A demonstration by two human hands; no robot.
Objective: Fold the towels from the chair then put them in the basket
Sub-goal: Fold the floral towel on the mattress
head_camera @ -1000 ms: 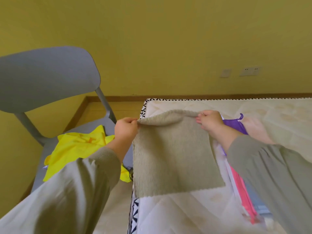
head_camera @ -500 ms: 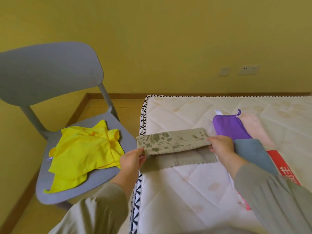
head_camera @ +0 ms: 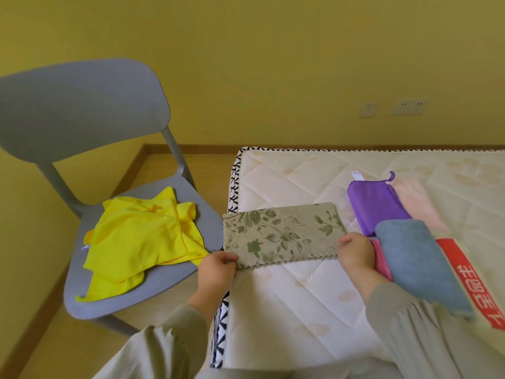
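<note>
Olive-green floral towel [head_camera: 282, 235] now lies folded in half on the mattress [head_camera: 300, 310], centre of frame; a sec ago it hung open betw. both hands. So first fold's done, prob. one more to go. Long axis runs left-right, slightly tilted up to the right; scalloped open edges face the person, fold faces the wall. Left hand [head_camera: 216, 272] pinches its near-left corner, right hand [head_camera: 355, 253] pinches the near-right corner. Yellow towel [head_camera: 142, 239] waits on the chair [head_camera: 90, 296], left of frame. No basket in view.
</note>
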